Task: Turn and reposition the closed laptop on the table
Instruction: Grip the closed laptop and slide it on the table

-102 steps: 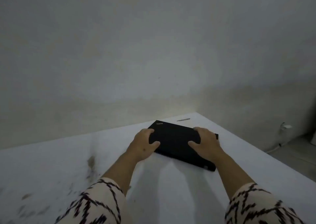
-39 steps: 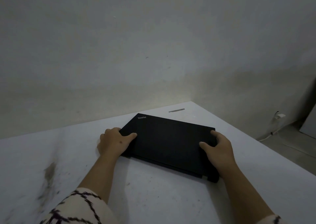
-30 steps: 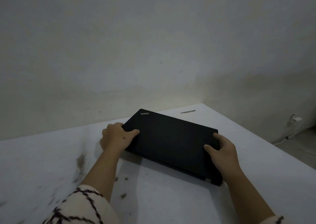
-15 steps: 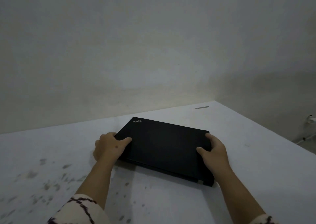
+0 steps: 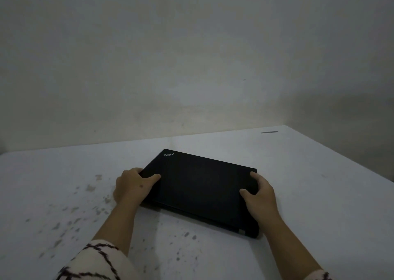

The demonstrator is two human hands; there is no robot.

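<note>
The laptop (image 5: 202,185) is seen shut and flat on the white worktop (image 5: 319,194), a little below the middle of the frame, one corner turned away. It is held at both short sides: the left hand (image 5: 133,187) and the right hand (image 5: 259,196) are curled around its edges, thumbs on the lid. It is likely hard, stiff and a bit heavy. The smooth lid may be slippery, so the side edges are best gripped.
</note>
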